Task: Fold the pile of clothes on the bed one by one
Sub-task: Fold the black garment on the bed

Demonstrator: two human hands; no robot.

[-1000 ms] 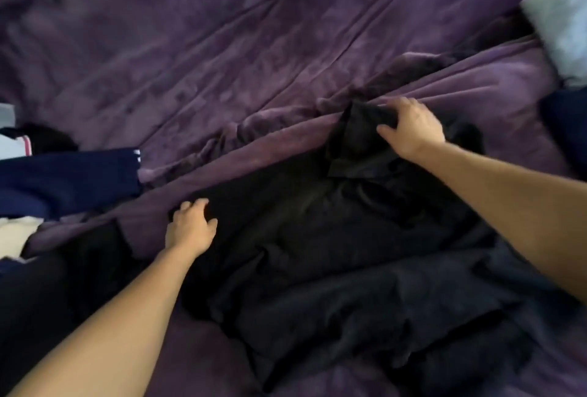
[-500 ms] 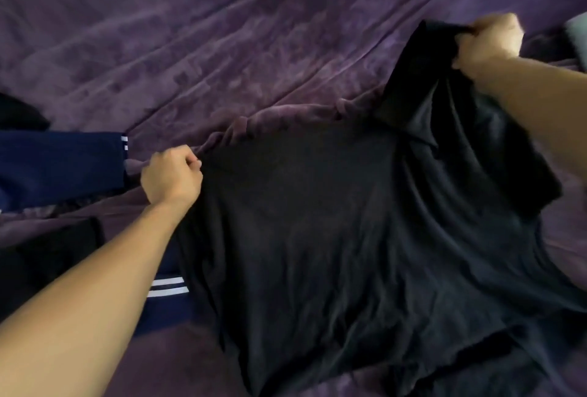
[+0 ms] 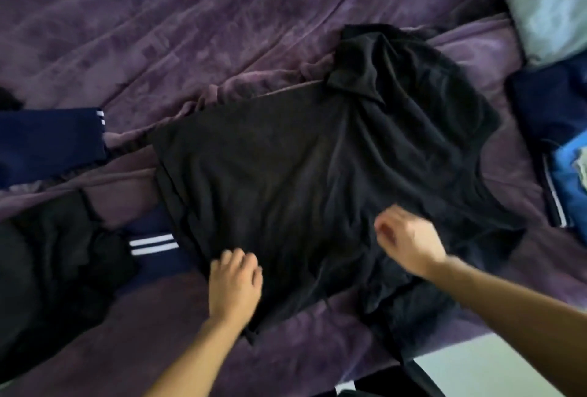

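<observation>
A black collared shirt (image 3: 301,180) lies spread on the purple bedcover (image 3: 190,31), collar at the far right and hem toward the left. My left hand (image 3: 235,282) sits on the shirt's near left corner with its fingers curled into the fabric. Over the shirt's near right part is my right hand (image 3: 408,242), blurred and with bent fingers; whether it holds cloth is unclear. Navy garments with white stripes (image 3: 50,139) and a dark garment (image 3: 47,269) lie in a pile at the left.
A pale pillow (image 3: 552,2) lies at the far right corner. Dark navy and bright blue clothes (image 3: 562,142) sit at the right edge. A striped navy piece (image 3: 155,247) shows beside the shirt's left hem. The bed's near edge and pale floor (image 3: 482,368) are at the bottom right.
The shirt was lifted and stretched by its far edge; it now lies flat. Both hands have left the far edge and come to the near side.
</observation>
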